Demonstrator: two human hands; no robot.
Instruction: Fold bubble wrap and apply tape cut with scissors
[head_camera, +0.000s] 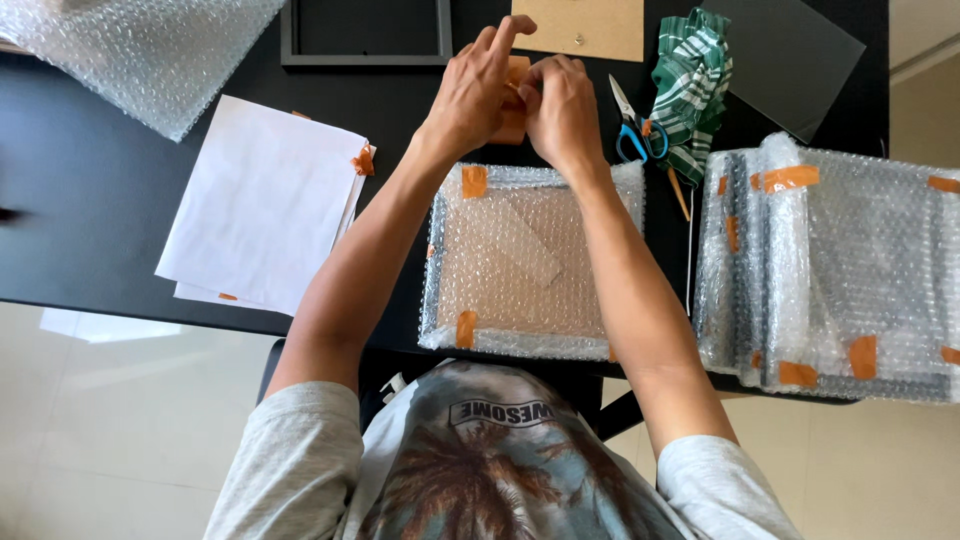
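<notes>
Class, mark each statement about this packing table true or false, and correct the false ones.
1. Both hands, the left hand and the right hand, are on the roll of orange tape. True.
2. The scissors have red handles. False: the handles are blue.
3. The bubble-wrapped flat parcel lies in front of the person. True.
4. The white paper sheets lie to the right of the parcel. False: they lie to its left.
5. The table is black. True.

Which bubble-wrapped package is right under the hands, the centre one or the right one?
The centre bubble-wrapped package, showing brown board through the wrap; the right-hand stack looks grey and lies apart.
</notes>
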